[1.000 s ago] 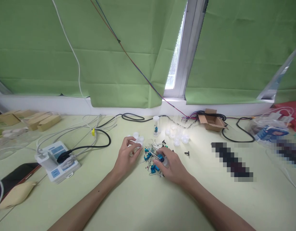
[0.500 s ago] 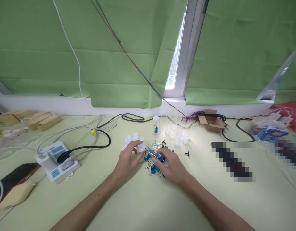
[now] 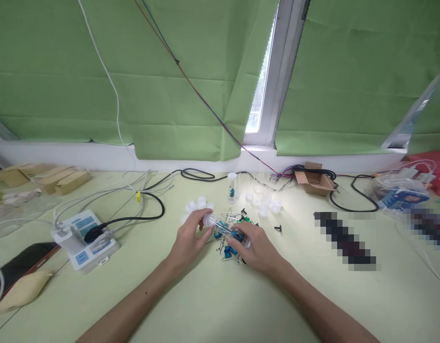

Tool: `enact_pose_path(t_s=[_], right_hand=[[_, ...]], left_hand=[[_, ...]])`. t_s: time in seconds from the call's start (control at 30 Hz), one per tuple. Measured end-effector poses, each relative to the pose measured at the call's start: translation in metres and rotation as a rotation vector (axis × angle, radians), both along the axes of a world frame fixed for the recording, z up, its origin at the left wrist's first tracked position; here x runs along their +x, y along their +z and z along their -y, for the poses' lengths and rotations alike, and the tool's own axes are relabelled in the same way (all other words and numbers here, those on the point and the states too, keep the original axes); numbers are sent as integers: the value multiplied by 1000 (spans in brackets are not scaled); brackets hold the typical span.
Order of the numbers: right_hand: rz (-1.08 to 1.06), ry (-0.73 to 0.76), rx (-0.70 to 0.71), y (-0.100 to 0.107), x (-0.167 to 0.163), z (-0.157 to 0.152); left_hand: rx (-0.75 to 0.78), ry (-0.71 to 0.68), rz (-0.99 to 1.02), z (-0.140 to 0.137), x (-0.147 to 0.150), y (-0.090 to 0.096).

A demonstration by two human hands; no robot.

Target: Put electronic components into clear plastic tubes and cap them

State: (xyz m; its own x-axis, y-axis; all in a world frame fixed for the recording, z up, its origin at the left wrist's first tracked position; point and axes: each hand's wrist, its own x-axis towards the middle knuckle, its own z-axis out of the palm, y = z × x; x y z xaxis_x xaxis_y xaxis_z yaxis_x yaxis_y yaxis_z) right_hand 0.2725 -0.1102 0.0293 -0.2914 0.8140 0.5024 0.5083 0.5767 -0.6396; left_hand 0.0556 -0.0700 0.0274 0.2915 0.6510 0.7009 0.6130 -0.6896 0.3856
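Observation:
My right hand [image 3: 257,245] is wrapped round a clear plastic tube [image 3: 223,227], which lies tilted between my hands with blue-ended metal rods inside. My left hand [image 3: 191,238] pinches a white cap [image 3: 208,220] at the tube's left end; whether it is fully seated I cannot tell. Under and around the tube spreads a pile of thin metal rods and small blue pieces [image 3: 227,251], partly hidden by my right hand. Several white caps [image 3: 200,204] lie just beyond my left fingers. A capped clear tube [image 3: 232,188] with blue pieces inside stands upright behind the pile.
Several clear tubes [image 3: 257,193] with white ends stand at the back. A small black part [image 3: 278,228] lies right of the pile. An open cardboard box [image 3: 315,183] sits back right. To the left is a white power strip [image 3: 86,243] with plugged-in cables.
The white cap in my left hand has come against the open end of the tube. The tube has shifted slightly left toward it and its rods show more clearly.

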Motion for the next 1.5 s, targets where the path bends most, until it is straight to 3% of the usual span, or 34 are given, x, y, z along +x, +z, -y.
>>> enact_pose_path(t_s=[0.47, 0.8, 0.97, 1.23, 1.5], right_hand=[[38, -19, -10, 0, 1, 0], [37, -58, -55, -1, 1, -1], [33, -75, -70, 0, 1, 0], [22, -70, -82, 1, 1, 0], [38, -77, -54, 1, 1, 1]], left_hand=[[58, -11, -48, 1, 2, 4], [-27, 27, 3, 4, 3, 1], [-179, -64, 171, 11, 9, 4], [-577, -152, 613, 10, 18, 10], [-772, -155, 733, 9, 17, 15]])
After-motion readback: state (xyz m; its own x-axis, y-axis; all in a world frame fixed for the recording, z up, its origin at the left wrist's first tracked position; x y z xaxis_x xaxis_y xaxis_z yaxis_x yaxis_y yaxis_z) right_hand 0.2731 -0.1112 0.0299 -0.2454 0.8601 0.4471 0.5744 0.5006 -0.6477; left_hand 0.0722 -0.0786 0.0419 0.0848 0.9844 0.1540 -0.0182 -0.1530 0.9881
